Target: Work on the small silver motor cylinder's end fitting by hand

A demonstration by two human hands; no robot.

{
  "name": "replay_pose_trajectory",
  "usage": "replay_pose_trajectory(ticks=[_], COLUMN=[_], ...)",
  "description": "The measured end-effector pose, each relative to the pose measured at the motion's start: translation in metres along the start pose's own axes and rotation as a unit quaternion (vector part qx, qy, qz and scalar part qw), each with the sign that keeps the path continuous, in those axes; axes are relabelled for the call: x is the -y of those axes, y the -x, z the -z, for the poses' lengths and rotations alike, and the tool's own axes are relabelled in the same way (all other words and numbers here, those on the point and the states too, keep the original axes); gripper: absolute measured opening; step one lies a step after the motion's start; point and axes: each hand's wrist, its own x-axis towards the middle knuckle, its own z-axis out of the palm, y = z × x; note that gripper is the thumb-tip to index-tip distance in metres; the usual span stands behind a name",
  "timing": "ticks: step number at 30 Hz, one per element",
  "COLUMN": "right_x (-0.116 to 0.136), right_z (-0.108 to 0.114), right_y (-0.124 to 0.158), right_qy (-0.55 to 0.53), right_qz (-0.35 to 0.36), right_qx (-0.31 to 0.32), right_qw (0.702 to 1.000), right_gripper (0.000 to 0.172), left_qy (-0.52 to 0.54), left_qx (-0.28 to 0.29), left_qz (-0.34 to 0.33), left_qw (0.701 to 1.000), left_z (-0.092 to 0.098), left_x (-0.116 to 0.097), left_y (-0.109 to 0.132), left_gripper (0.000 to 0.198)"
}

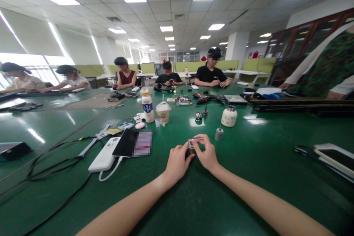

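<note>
Together, left hand (177, 162) and right hand (206, 153) pinch a small metal cylinder (190, 146).

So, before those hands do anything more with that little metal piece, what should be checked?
1. Two-handed grip on small metal cylinder: ok; left hand and right hand both pinch it.
2. Cylinder resting on green table: cannot tell.
3. Grey cylindrical part out of the way: ok, standing apart.
4. Phone clear of the forearms: ok.
5. Cylinder fully in view: not ok, fingers cover most.

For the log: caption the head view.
Left hand and right hand hold a small metal part over the green table.
</note>
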Motion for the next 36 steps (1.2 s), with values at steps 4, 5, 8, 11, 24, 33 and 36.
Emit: replay_pose_trajectory(ticks=[4, 5, 8, 11, 24, 33, 36], right_x=[0.003, 0.003, 0.002, 0.001, 0.001, -0.028, -0.038], right_z=[0.002, 0.003, 0.004, 0.004, 0.000, 0.009, 0.012], right_y=[0.002, 0.002, 0.002, 0.002, 0.001, -0.003, -0.001], right_qy=[-0.011, -0.014, -0.022, -0.033, -0.077, -0.020, -0.002], right_qz=[-0.004, -0.005, -0.011, -0.021, -0.055, -0.122, -0.149], right_qx=[-0.008, -0.011, -0.029, -0.044, -0.046, -0.076, -0.029], right_qw=[1.000, 1.000, 0.999, 0.998, 0.994, 0.989, 0.988], right_gripper=[0.016, 0.016, 0.020, 0.025, 0.027, 0.023, 0.020], left_qy=[0.001, 0.001, 0.005, 0.008, 0.000, -0.004, -0.003], left_qx=[0.001, 0.001, 0.001, 0.000, -0.005, -0.005, -0.004], left_qz=[0.000, 0.000, -0.003, -0.006, -0.018, -0.004, -0.001], left_qw=[1.000, 1.000, 1.000, 1.000, 1.000, 1.000, 1.000], left_z=[0.001, 0.001, 0.002, 0.001, 0.002, 0.001, 0.000], left_x=[-0.001, -0.001, -0.002, -0.001, -0.003, -0.002, -0.002], left_y=[0.000, 0.000, 0.001, 0.001, 0.001, 0.001, 0.001], left_gripper=[0.046, 0.046, 0.046, 0.045, 0.047, 0.040, 0.039])
